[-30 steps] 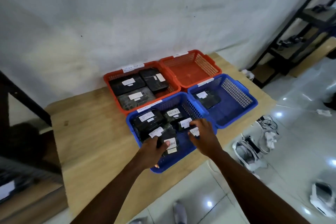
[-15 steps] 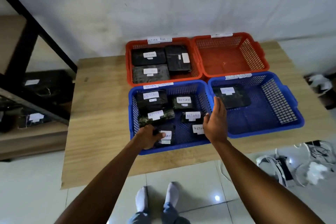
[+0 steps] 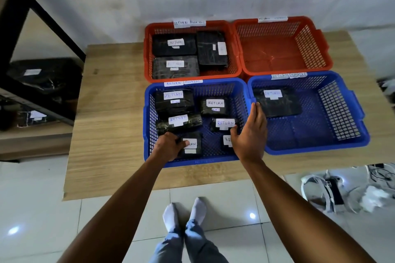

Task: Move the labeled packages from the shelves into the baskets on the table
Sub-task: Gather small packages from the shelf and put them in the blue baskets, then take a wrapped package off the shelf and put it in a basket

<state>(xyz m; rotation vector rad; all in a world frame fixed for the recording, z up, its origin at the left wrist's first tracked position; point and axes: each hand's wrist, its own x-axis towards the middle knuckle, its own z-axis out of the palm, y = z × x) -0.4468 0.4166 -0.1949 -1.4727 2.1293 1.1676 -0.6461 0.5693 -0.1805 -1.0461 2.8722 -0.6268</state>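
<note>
Inside the near-left blue basket (image 3: 243, 100), left hand (image 3: 168, 147) grip is clamped on a labeled package (image 3: 191, 145), right hand (image 3: 250, 132) fingers apart; placing step, next release, then shelf (image 3: 38, 111) left of basket.

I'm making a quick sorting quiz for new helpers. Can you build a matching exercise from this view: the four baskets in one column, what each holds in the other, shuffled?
Things:
1. far left red basket
2. far right red basket
3. near left blue basket
4. near right blue basket

Contents:
A. one black package
B. three black packages
C. nothing
D. six black packages, with both hands inside it

Pairs: 1-B, 2-C, 3-D, 4-A

In basket 3, the left hand rests on a package at the near edge; the right hand is open beside the right wall.
</note>
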